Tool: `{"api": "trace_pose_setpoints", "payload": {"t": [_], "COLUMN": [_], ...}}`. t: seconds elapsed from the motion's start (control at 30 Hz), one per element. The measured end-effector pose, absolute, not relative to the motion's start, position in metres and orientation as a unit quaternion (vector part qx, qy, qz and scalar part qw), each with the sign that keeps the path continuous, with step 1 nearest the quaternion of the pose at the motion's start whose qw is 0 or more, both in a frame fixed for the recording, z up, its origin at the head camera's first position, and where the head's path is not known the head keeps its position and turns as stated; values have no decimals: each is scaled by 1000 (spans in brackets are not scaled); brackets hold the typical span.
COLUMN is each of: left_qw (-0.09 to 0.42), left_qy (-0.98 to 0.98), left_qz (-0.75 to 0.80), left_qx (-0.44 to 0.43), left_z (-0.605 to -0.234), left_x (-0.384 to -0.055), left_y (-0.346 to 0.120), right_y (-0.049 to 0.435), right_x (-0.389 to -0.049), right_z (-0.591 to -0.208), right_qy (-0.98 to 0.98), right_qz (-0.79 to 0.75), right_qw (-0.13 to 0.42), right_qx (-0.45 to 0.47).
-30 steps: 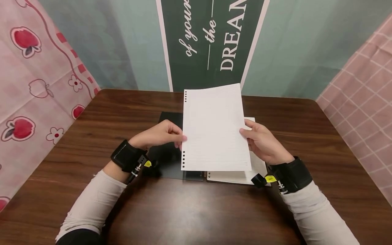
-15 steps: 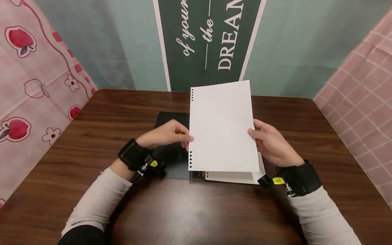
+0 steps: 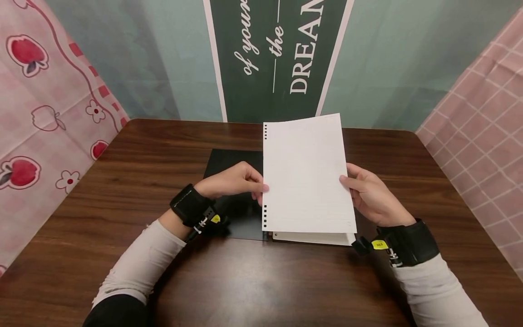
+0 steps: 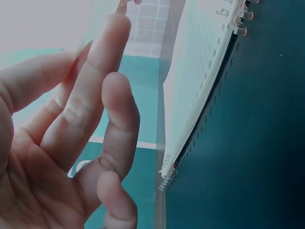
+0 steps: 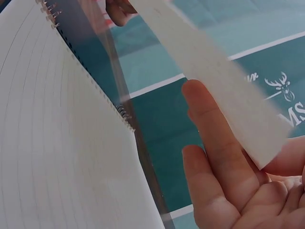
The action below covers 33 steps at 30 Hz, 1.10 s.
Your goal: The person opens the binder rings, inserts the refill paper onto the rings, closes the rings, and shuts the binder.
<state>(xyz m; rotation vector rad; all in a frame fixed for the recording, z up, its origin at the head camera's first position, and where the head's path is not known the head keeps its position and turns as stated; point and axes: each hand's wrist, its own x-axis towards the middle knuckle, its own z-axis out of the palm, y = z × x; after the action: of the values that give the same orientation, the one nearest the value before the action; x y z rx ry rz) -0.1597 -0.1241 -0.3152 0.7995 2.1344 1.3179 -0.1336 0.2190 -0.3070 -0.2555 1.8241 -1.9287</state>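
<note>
A white lined loose-leaf sheet (image 3: 306, 177), with punched holes along its left side, is held up over an open ring-bound notebook. My left hand (image 3: 237, 181) pinches the holed edge between thumb and fingers. On the opposite edge, my right hand (image 3: 372, 197) grips the paper, thumb in front and fingers behind. The notebook's black cover (image 3: 234, 161) lies flat to the left. Its page stack (image 3: 314, 238) shows below the sheet, which hides most of it. Clear binding rings (image 4: 240, 24) appear in the left wrist view. Ruled lines mark the notebook's top page (image 5: 62, 143) in the right wrist view.
The notebook lies on a dark brown wooden table (image 3: 245, 281). Behind the table's back edge hangs a green cloth (image 3: 163, 59) with white lettering. Pink patterned cloths, one with apples (image 3: 26, 54) and one with a grid (image 3: 486, 118), flank the two sides.
Both hands have carried the sheet to the right across the notebook, and it has dipped slightly over the last half second. More of the black cover's middle is now covered. Both grips stay the same.
</note>
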Motion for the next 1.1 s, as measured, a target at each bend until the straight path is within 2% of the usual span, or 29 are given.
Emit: {"api": "trace_pose_setpoints", "payload": {"t": [0.6,1.1], "left_qw": [264,284], "left_qy": [794,794], "left_qz": [469,460], "left_qx": [282,279], "left_z": [-330,-344], "left_x": [-163,-162], "left_y": [-106,-100], "right_y": [234,239], "right_x": [-136,-137], "right_z": [-320,-328], "right_qy": [693,738], "right_qz": [-678,-622], "right_qw": [239,254], "right_qx": [-57,-67]}}
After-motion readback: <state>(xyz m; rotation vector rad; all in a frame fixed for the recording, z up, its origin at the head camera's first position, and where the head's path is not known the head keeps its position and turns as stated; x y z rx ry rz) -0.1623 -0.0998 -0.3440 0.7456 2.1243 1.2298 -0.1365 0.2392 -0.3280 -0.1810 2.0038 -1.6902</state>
